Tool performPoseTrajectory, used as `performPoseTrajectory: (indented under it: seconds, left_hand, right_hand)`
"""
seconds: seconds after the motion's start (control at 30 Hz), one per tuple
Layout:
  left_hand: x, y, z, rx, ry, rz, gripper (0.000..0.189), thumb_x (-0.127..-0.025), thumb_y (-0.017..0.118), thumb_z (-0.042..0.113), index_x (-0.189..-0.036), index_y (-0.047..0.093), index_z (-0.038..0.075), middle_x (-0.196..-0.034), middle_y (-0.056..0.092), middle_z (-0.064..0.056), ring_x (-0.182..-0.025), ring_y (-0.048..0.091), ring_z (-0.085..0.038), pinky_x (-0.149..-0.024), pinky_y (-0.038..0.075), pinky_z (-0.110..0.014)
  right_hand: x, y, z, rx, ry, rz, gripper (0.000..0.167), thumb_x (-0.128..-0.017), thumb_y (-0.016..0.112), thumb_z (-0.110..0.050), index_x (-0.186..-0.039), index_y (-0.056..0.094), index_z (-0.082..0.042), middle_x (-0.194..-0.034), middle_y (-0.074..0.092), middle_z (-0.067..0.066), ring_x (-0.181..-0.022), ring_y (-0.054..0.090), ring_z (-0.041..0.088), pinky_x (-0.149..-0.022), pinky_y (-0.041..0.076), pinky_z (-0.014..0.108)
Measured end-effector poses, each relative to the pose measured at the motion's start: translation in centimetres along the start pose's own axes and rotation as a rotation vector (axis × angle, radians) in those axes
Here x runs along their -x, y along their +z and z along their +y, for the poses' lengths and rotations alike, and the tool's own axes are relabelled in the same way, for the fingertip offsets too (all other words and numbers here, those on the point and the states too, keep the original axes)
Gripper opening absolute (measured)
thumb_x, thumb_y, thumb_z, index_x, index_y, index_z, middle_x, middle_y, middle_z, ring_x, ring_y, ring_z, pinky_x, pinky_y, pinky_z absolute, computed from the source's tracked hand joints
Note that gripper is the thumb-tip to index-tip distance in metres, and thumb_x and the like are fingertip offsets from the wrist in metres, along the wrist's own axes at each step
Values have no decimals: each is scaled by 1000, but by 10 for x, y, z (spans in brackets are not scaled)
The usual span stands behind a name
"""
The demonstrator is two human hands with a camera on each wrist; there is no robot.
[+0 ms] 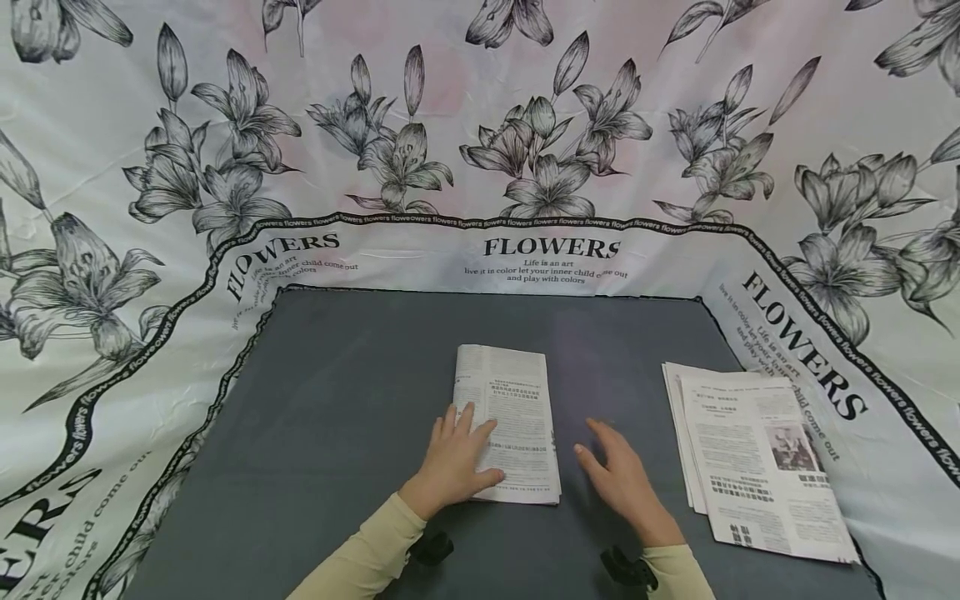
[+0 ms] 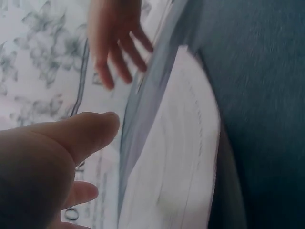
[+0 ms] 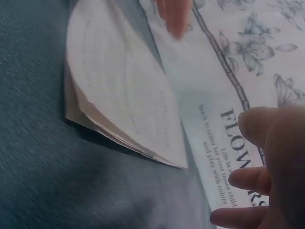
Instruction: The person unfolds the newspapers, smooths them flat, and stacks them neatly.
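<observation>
A folded newspaper (image 1: 517,408) lies lengthwise near the middle of the dark grey surface. Over its lower left edge the left hand (image 1: 448,467) spreads its fingers; whether they press on the paper I cannot tell. Just right of the newspaper, apart from it, the right hand (image 1: 622,483) hovers with fingers loosely extended and holds nothing. In the left wrist view the newspaper (image 2: 176,143) bulges upward, with the right hand (image 2: 116,38) beyond it. Loose layered edges of the newspaper (image 3: 119,86) show in the right wrist view.
Another pile of folded newspapers (image 1: 750,450) sits at the right, its corner reaching the printed border. A white flower-printed cloth (image 1: 420,258) surrounds the grey surface (image 1: 337,375) and rises behind it. Dark bands (image 1: 628,568) are at the wrists.
</observation>
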State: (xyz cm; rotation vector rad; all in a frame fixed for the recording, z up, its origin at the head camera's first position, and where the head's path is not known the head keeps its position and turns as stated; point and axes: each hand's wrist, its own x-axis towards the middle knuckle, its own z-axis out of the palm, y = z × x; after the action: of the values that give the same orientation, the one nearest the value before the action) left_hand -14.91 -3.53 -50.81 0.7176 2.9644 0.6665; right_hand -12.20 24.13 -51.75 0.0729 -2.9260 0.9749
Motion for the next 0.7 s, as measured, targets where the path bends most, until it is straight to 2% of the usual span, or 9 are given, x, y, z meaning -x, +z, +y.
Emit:
performPoseTrajectory:
  seconds: [0.1, 0.33, 0.53, 0.7]
  left_hand:
    - [-5, 13, 14, -46, 35, -42, 73, -83, 80, 47, -144, 58, 12, -156, 42, -27, -146, 34, -55, -113, 33, -69]
    - [-15, 42, 37, -124, 55, -126, 76, -81, 79, 54, -145, 57, 20, -157, 43, -19, -148, 36, -48, -115, 35, -63]
    - [-20, 55, 43, -153, 77, -176, 76, -80, 80, 54, -145, 57, 22, -157, 42, -18, -147, 37, -45, -115, 34, -61]
    - [-21, 60, 42, -168, 57, -203, 77, -79, 82, 54, -145, 56, 24, -158, 41, -17, -148, 36, -44, -116, 34, -60]
  right_hand:
    - [0, 9, 1, 20, 10, 2, 57, -102, 61, -24, -148, 46, 6, -152, 44, 34, -143, 40, 53, -114, 34, 67]
    - [5, 28, 8, 58, 31, -36, 52, -99, 64, -20, -144, 53, 5, -149, 46, 38, -140, 39, 59, -111, 34, 71]
    - [8, 36, 12, 189, 22, -19, 50, -95, 68, -20, -140, 59, 1, -148, 47, 37, -141, 37, 61, -110, 32, 74]
    - [8, 40, 13, 253, -3, -26, 50, -93, 71, -19, -139, 62, -2, -152, 44, 36, -143, 35, 60, -109, 31, 77]
